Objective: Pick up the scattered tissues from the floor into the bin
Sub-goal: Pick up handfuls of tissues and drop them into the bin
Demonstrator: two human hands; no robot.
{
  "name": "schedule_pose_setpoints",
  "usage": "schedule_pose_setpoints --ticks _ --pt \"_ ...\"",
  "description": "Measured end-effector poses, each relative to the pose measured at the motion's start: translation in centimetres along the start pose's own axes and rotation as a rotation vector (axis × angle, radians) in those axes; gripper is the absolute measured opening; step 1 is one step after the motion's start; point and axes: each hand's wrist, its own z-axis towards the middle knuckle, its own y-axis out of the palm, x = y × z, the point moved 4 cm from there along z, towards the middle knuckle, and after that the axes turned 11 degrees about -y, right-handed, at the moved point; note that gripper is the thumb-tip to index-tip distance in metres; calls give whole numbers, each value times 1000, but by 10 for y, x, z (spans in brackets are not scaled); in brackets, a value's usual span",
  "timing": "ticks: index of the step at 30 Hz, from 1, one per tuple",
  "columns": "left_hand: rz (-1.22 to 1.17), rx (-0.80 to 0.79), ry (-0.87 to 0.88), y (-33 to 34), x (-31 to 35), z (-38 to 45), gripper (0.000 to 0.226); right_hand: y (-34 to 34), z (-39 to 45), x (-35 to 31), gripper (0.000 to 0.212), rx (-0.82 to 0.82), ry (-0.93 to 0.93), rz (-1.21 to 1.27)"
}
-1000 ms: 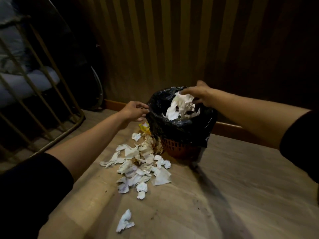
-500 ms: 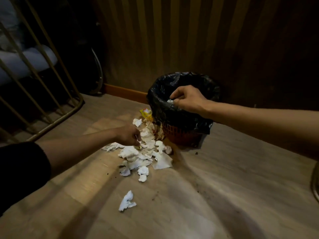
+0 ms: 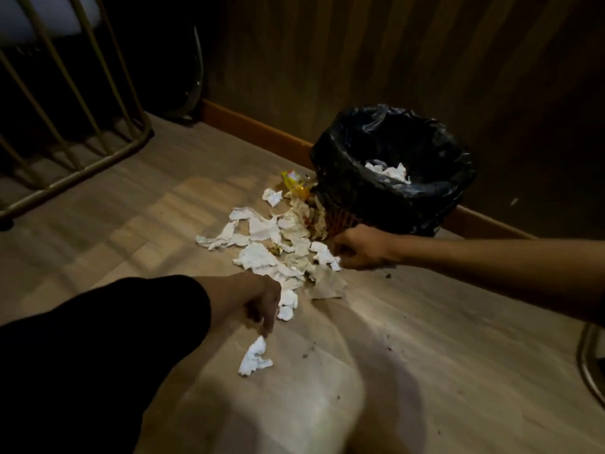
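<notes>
A pile of crumpled white tissues (image 3: pixel 262 253) lies on the wooden floor left of the bin (image 3: pixel 393 198), an orange basket lined with a black bag. Some tissues (image 3: pixel 389 170) sit inside the bin. A lone tissue (image 3: pixel 255 357) rests on the floor nearer to me. My left hand (image 3: pixel 265 306) hangs over it, fingertips pinched on its top corner. My right hand (image 3: pixel 360 247) is low by the bin's base at the pile's right edge, fingers curled against a tissue (image 3: pixel 324 253); whether they grip it is hidden.
A yellow wrapper (image 3: pixel 294 183) lies against the bin's left side. A gold metal railing (image 3: pixel 82 172) stands at the left. A wooden baseboard (image 3: pixel 255 129) and striped wall run behind the bin. A metal leg (image 3: pixel 589 365) shows at the right edge. Dark crumbs dot the floor.
My right hand left the bin's rim and dropped to the floor beside the pile. My left hand moved from the pile's middle toward me, onto the lone tissue. The view tilted down.
</notes>
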Motion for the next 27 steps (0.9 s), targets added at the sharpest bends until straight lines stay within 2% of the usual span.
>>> schedule_pose_setpoints --ticks 2,5,9,10,13,17,20,22,25,27 --pt "12 -60 -14 15 -9 3 51 7 -1 -1 27 -145 -50 -107" --pt "-10 -138 -18 43 -19 3 58 17 1 5 32 -196 -47 -140" --pt "15 127 65 71 -22 0 79 50 12 20 44 -302 -53 -186" --pt "30 220 92 76 -19 -4 77 57 13 25 48 -315 -55 -195" --pt "25 388 153 85 -16 -16 41 75 20 35 52 -359 -115 -273" --pt "-95 554 173 48 -26 -22 6 93 33 42 48 -464 -166 -354" --pt "-216 758 103 4 -46 -16 22 108 39 50 55 -522 -142 -371" --pt "-295 864 57 -21 -54 -11 28 113 42 53 54 -497 -159 -302" --pt "-384 865 17 -37 -51 0 28 113 45 51 45 -445 -168 -223" --pt "-374 837 27 -34 -37 8 35 112 47 49 28 -383 -166 -236"
